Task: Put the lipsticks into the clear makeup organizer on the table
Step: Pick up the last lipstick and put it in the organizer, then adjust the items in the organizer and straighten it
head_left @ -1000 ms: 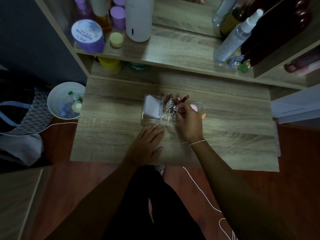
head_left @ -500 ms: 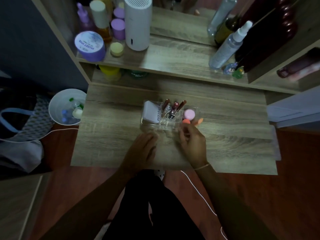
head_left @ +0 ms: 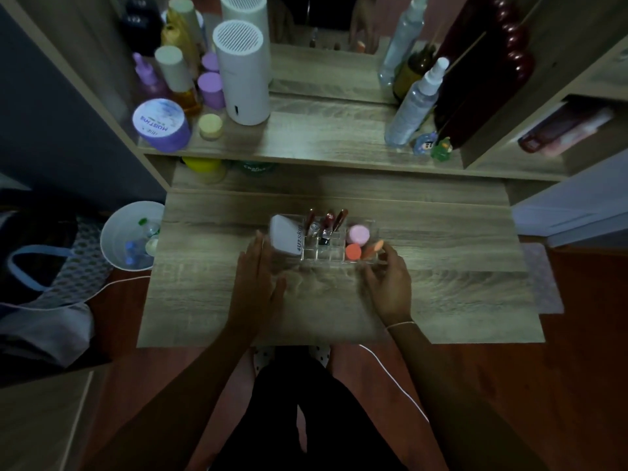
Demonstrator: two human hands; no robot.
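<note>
The clear makeup organizer [head_left: 321, 255] stands mid-table. Three dark red lipsticks [head_left: 328, 222] stand upright in its back slots, side by side. In its left section leans a white box [head_left: 284, 236]; on the right lie a pink jar [head_left: 358, 233] and orange sponges [head_left: 353, 252]. My left hand [head_left: 258, 283] lies flat with fingers apart, its tips by the organizer's left side near the white box. With loosely curled fingers, my right hand [head_left: 387, 283] rests at the organizer's right front corner, holding nothing that I can see.
A shelf behind carries a white cylinder [head_left: 243, 73], purple jars [head_left: 161, 125] and a spray bottle [head_left: 413, 105]. A white bin [head_left: 131, 236] stands on the floor left of the table [head_left: 441, 294]. A white cable [head_left: 390, 372] runs near my legs.
My right hand has drawn back from the lipstick slots to the organizer's right front corner. My left hand has slid forward to the organizer's left side.
</note>
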